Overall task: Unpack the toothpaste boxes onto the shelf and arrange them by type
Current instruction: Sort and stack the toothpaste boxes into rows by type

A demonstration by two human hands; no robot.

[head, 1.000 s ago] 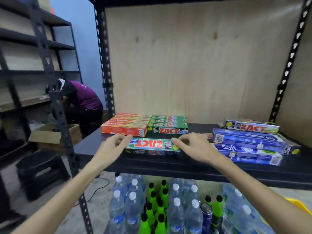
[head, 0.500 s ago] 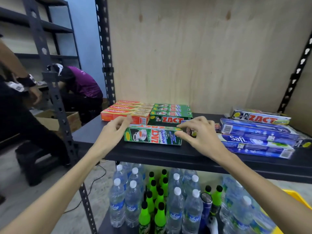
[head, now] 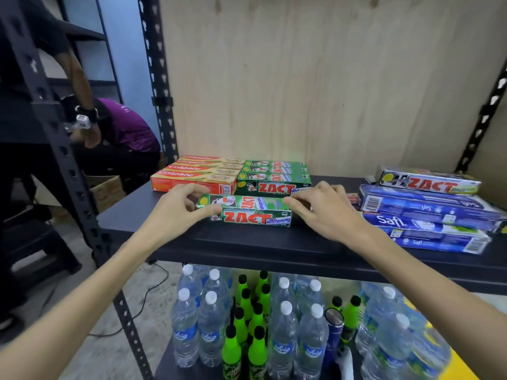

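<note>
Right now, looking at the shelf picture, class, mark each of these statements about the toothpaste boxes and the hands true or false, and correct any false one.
1. Both hands, left hand and right hand, grip the ends of a green Zact box. True.
2. The Colgate boxes lie right of the Safi boxes. False: they lie far left.
3. A silver Zact box tops the Safi boxes. True.
4. The bottles stand above the shelf. False: below it.

Glossy cardboard toothpaste box (head: 248, 211), matt black shelf (head: 247, 242), plywood back panel (head: 301, 91).
</note>
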